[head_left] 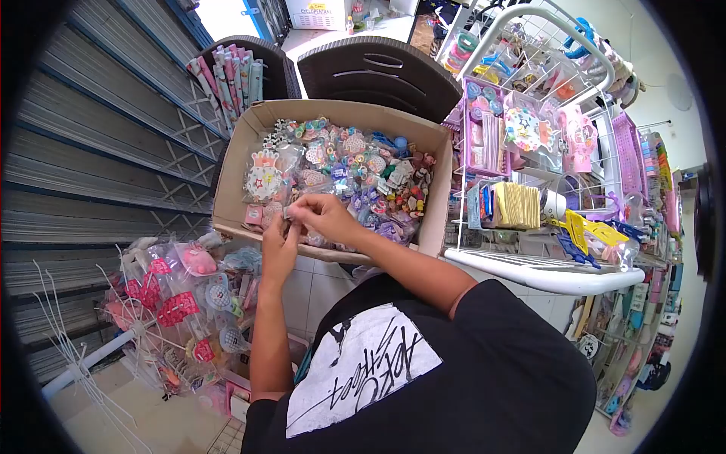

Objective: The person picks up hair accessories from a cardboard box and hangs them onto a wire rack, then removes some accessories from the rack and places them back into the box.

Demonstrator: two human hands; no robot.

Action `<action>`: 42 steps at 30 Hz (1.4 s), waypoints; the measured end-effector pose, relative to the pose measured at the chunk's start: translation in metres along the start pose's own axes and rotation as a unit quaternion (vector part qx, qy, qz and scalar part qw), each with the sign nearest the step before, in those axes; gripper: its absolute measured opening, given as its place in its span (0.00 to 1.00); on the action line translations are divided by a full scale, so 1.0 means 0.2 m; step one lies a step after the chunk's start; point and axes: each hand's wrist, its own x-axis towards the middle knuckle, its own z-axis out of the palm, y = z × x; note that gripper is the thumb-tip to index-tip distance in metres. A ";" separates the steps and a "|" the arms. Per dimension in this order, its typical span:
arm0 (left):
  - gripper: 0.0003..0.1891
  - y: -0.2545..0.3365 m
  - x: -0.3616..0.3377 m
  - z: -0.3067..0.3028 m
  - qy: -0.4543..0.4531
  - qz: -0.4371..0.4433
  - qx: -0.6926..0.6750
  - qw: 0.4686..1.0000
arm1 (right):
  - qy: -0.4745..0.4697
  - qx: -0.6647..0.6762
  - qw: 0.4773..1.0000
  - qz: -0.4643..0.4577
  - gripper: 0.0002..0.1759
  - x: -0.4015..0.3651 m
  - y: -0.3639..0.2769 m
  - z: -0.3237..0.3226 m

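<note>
Over the near left part of a large cardboard box [227, 200], my two hands meet with their fingers pinched together. My left hand [279, 246] is closed at the near rim, thumb and fingertips pointing up. From the right comes my right hand [327, 217], its fingertips closed against those of the left. Whatever small thing is between them is too small and covered to name. Just beyond them lies a clear packet with a white crown-topped piece [265, 175] bearing a star. A pink card [254, 215] sits beside my left hand. Colourful small trinkets [355, 163] fill the box.
Right of the box stands a white wire rack [544, 281] with purple baskets and a stack of yellowish packets [517, 206]. Dark plastic chairs [378, 72] are behind the box. At left are a folding shutter [98, 121] and a display of bagged accessories [178, 303].
</note>
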 end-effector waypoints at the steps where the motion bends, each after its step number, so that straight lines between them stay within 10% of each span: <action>1: 0.13 -0.01 0.00 0.01 -0.015 -0.032 -0.124 0.992 | -0.014 0.036 0.999 0.001 0.11 0.01 -0.02 -0.03; 5: 0.09 0.07 -0.01 -0.01 0.049 -0.072 -0.287 0.954 | 0.278 -0.110 0.952 0.069 0.15 0.16 0.28 -0.43; 8: 0.09 0.08 0.00 -0.03 0.067 -0.098 -0.495 0.861 | 0.432 -0.400 0.804 0.088 0.16 0.11 0.46 -0.69; 12: 0.10 0.07 0.00 -0.06 0.078 -0.107 -0.543 0.829 | 0.269 -0.362 0.864 0.225 0.19 0.08 0.33 -0.70; 17: 0.10 -0.01 0.03 -0.07 0.082 -0.107 -0.596 0.792 | -0.219 -0.127 0.965 0.061 0.33 0.12 0.14 -0.34; 23: 0.10 -0.02 0.02 -0.11 0.094 -0.102 -0.629 0.765 | -0.271 -0.070 0.960 0.002 0.24 0.08 0.10 -0.08; 33: 0.06 0.11 -0.03 -0.12 0.219 -0.053 -0.433 0.873 | -0.276 -0.443 0.842 -0.134 0.12 0.12 -0.31 -0.06; 37: 0.06 0.20 -0.05 -0.11 0.194 -0.032 -0.410 0.891 | -0.185 -0.305 0.918 -0.177 0.11 0.21 -0.35 -0.04; 42: 0.06 0.28 -0.08 -0.15 0.174 -0.036 -0.486 0.856 | -0.205 -0.174 0.963 -0.013 0.10 0.22 -0.30 -0.06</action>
